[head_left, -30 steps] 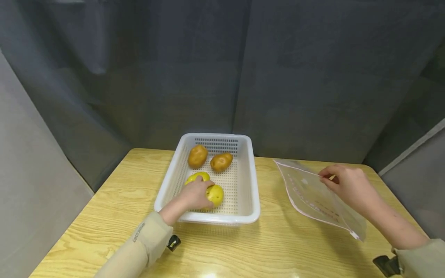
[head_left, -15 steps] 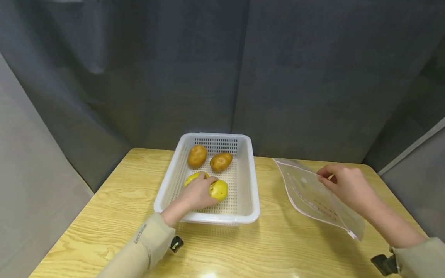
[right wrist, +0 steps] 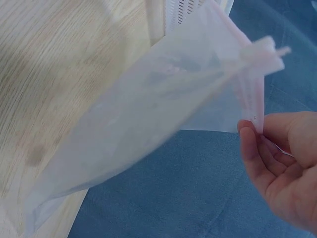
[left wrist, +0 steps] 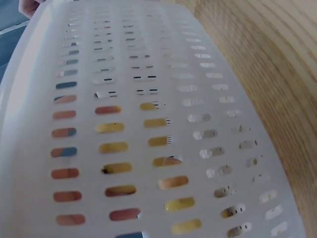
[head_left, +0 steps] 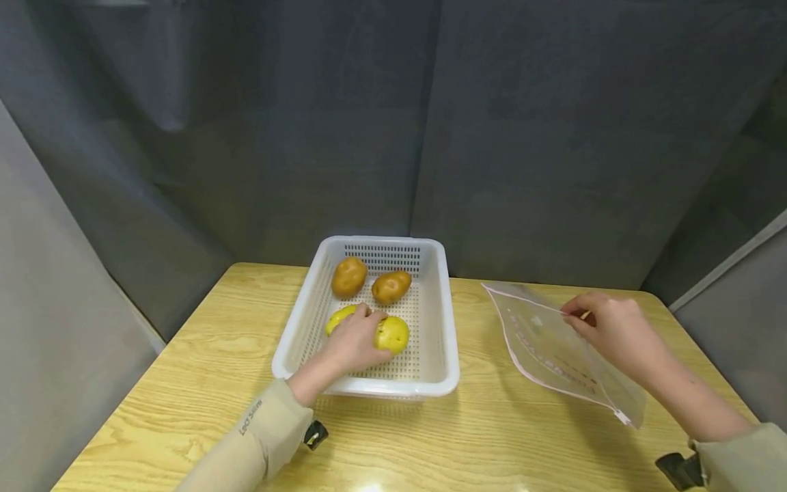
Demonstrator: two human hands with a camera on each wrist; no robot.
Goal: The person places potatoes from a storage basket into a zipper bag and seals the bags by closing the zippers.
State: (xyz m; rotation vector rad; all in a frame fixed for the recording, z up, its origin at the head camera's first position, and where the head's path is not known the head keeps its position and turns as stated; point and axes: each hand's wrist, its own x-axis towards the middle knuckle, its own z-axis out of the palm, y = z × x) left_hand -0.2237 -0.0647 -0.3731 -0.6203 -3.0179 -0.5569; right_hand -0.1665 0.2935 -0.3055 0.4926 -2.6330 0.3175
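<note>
While the left hand works down inside the white basket, its fingers are curled over one yellow fruit, thumb on the near side, forefinger across the top, a firm enough hold by the look of it. Right behind that hand, partly covered by it, sits a second yellow fruit, and at the far end of the basket there's a pair of brown ones: a rounder potato in the corner and a longer potato just beside it. From the left wrist we get the slotted basket wall, with flashes of yellow showing through the gaps. Over on the other side, the right hand has thumb and fingertips pinched on the pink-trimmed edge of a clear zip bag, holding it slanted above the wooden table, well apart from the fruit. A pale slider sits at the bag's near corner, and pink print runs across the film, too faint to read. Behind it all, a dark curtain hangs beyond the table's far edge.
</note>
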